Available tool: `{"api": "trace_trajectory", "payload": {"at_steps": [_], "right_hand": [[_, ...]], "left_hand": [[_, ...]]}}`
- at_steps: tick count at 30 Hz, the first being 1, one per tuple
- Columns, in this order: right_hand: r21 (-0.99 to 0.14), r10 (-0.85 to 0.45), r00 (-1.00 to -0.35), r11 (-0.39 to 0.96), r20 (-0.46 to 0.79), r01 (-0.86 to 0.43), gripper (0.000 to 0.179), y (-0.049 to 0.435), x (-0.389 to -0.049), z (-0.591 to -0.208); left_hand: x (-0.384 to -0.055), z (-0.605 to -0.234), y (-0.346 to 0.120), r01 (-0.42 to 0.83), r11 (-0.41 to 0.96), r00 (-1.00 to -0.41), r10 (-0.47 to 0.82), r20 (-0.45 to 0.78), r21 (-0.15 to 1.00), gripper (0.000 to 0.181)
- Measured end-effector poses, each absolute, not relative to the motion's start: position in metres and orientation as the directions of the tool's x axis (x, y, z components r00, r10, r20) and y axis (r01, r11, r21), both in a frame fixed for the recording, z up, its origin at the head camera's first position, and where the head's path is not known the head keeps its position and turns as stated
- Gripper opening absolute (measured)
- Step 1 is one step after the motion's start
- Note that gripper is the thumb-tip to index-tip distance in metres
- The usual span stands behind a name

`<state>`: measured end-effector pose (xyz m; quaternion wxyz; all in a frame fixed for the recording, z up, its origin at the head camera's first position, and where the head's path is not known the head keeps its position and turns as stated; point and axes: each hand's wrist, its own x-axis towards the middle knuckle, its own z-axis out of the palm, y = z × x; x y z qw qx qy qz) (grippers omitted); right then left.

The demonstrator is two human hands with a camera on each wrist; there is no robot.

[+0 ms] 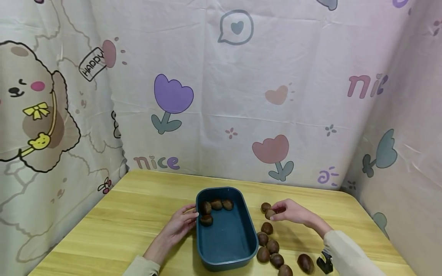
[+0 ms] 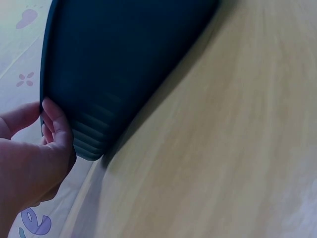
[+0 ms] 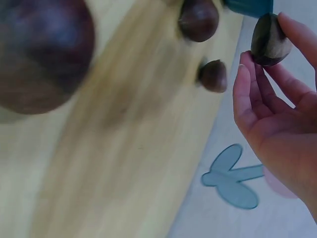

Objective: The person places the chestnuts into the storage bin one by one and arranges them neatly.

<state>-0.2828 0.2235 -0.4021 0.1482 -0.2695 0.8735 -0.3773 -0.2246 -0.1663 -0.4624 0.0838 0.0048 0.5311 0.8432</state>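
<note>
A dark teal rectangular container point(image 1: 228, 241) stands on the table, with several brown chestnuts point(image 1: 216, 204) gathered in its far left part. My left hand point(image 1: 177, 226) holds the container's left side, thumb and fingertips on the rim; the left wrist view shows that hand point(image 2: 42, 148) pinching the edge. To the right of the container, my right hand point(image 1: 291, 211) pinches a chestnut point(image 1: 270, 214) between thumb and fingers. The right wrist view shows this chestnut point(image 3: 270, 40) at the fingertips, off the table. Another chestnut point(image 1: 266, 207) lies just beyond it.
Several loose chestnuts point(image 1: 272, 246) run in a line along the container's right side toward the near edge. A larger-looking chestnut point(image 1: 305, 263) sits apart, close to the right sleeve. Patterned curtains point(image 1: 224, 96) enclose the wooden table point(image 1: 148, 203) at the back and sides.
</note>
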Motion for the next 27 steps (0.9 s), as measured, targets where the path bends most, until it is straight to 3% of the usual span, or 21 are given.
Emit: {"api": "trace_trajectory", "payload": {"at_steps": [19,27], "right_hand": [[-0.658,-0.666,-0.745,0.581,-0.047,-0.478,0.027,0.155,-0.292,-0.372],[-0.723,-0.643,-0.765,0.548,-0.041,-0.422,0.029,0.123,-0.288,-0.37]], "left_hand": [[-0.226,-0.464,-0.165,-0.135,-0.411,-0.987,0.135,-0.086,0.902,0.043],[-0.225,-0.464,-0.166,-0.141,-0.406,-0.986,0.135,-0.094,0.903,0.045]]}}
